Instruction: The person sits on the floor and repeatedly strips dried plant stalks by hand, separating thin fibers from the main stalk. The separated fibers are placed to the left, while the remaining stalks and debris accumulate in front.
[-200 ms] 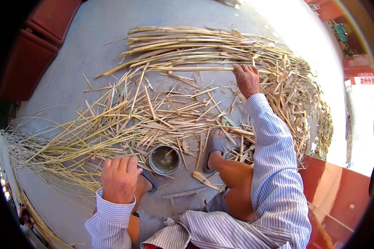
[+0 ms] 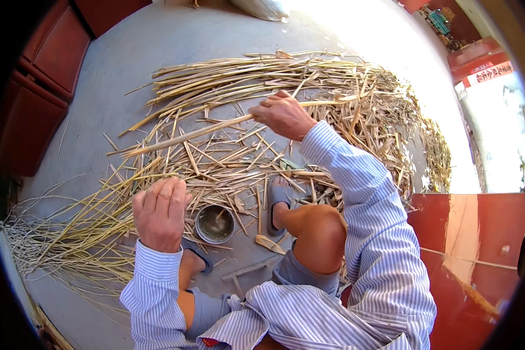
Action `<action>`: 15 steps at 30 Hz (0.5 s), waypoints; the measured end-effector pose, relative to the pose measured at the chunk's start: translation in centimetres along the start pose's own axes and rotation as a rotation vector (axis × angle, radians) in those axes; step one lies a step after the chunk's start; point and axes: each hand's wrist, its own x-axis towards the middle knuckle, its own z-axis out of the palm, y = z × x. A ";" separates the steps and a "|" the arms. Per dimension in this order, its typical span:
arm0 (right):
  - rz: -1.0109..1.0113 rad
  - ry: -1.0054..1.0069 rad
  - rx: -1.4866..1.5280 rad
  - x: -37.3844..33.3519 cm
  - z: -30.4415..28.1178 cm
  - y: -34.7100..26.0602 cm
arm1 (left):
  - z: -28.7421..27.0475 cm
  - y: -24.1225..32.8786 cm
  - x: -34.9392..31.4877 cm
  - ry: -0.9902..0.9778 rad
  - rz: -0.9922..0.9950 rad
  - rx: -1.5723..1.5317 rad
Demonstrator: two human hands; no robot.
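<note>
Pinched in my right hand (image 2: pixel 283 115) is a long dry stalk (image 2: pixel 186 135), which slants down to the left over the scattered pieces and has pale husk on its right end. My left hand (image 2: pixel 162 213) is closed, knuckles up, above the thin twigs and beside a round metal pot (image 2: pixel 214 241). Whatever its fingers hold, if anything, is hidden. Beyond the right hand lies a bundle of long dry stalks (image 2: pixel 216 81). Short broken stalk pieces (image 2: pixel 227 160) cover the floor between the hands.
Dry husks (image 2: pixel 385 111) are heaped at the right. A spread of thin greenish twigs (image 2: pixel 70 245) lies at the left. My sandalled foot (image 2: pixel 278 195) stands beside the pot. Red furniture (image 2: pixel 32 116) edges the left side, and a white sack (image 2: pixel 262 7) is at the far edge.
My right hand has moved left and slightly nearer with the stalk, whose left end has swung down toward my left hand. The left hand has risen a little, and the view has shifted.
</note>
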 end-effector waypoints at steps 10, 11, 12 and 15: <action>0.013 0.319 0.179 -1.0 -7.3 -12.4 | 0.3 -1.2 2.5 -0.220 -0.054 -0.066; 0.060 0.489 0.152 -2.2 -7.1 -12.0 | 0.5 -1.3 2.8 -0.231 -0.080 -0.135; 0.332 0.568 0.168 -4.0 -6.9 -11.0 | 0.4 -1.4 3.5 -0.200 -0.029 -0.135; 1.118 0.595 1.206 -6.8 -6.4 -9.2 | -1.3 -2.5 3.6 -0.193 -0.108 -0.126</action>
